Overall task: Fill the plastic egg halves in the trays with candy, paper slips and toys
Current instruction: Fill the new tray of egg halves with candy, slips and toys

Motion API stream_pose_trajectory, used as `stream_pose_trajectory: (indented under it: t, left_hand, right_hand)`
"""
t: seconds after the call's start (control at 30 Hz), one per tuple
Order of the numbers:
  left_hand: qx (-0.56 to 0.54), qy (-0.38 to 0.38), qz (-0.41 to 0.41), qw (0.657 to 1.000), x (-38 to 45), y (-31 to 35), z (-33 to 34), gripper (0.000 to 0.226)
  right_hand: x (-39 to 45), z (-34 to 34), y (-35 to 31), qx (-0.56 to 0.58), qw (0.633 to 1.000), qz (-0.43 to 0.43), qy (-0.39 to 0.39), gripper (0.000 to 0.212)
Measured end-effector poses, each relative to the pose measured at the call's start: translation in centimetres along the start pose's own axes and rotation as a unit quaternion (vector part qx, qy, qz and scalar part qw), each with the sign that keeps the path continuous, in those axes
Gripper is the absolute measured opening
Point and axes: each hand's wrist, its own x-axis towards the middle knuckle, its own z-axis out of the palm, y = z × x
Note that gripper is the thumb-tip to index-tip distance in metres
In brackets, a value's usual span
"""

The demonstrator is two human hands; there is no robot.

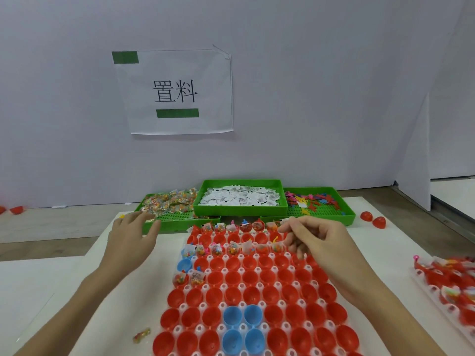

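From the head camera, the clear plastic tray of red and blue egg halves (257,291) lay in front of the person on the white table (64,291), and serves here as the landmark. Just beyond its far edge stood three green plastic bins: the bin of wrapped candy (169,201) to the far left, the raised bin of white paper slips (240,197) straight beyond, and the bin of small coloured toys (318,204) to the far right.

Progress looked early. The farthest row of the tray and the third row held candy, slips and toys, and two halves at the left end of the fifth row were filled too. The rows between them and all the nearer rows, including the four blue egg halves (243,330) near the front, looked empty. By my reckoning, most of the filling remained.

The left hand (133,240) hovered off the tray's far-left corner, beside the candy bin, fingers spread and holding nothing. The right hand (313,240) hung over the tray's far-right corner with fingers curled; whether it pinched anything I could not tell, since it was blurred.

A stray candy packet (141,335) lay on the table left of the tray's near end. A second tray of filled red halves (447,281) sat well to the right, and loose red egg halves (372,219) lay beyond that corner.
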Motion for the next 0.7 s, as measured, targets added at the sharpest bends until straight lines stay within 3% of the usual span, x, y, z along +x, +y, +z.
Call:
stream_pose_trajectory:
  t: [0.2, 0.27, 0.4, 0.47, 0.57, 0.7]
  left_hand:
    - [0.253, -0.123, 0.022, 0.959, 4.0, -1.8, 0.9, 0.046]
    - [0.313, -0.117, 0.045, 0.941, 4.7, -2.0, 0.9, 0.045]
    - [0.308, -0.075, 0.109, 0.942, 5.6, -1.9, 0.9, 0.044]
    - [0.246, -0.013, 0.152, 0.957, 5.7, -1.8, 0.7, 0.033]
    - [0.041, 0.094, 0.148, 0.984, 5.2, -1.2, 0.0, 0.012]
    - [-0.205, 0.096, 0.083, 0.97, 2.1, 1.5, -0.7, 0.017]
  right_hand:
    - [-0.2, -0.4, -0.5, 0.008, 1.0, -0.006, 0.0, 0.028]
    - [-0.2, -0.6, -0.5, 0.009, 1.0, -0.007, 0.001, 0.029]
    - [-0.2, -0.8, -0.4, 0.009, 1.0, -0.008, 0.004, 0.029]
    - [-0.2, -0.9, -0.3, 0.011, 1.0, -0.009, 0.004, 0.03]
    - [-0.1, -0.9, -0.3, 0.009, 1.0, -0.01, 0.003, 0.03]
    - [-0.1, -1.2, -0.1, 0.013, 1.0, -0.008, 0.005, 0.03]
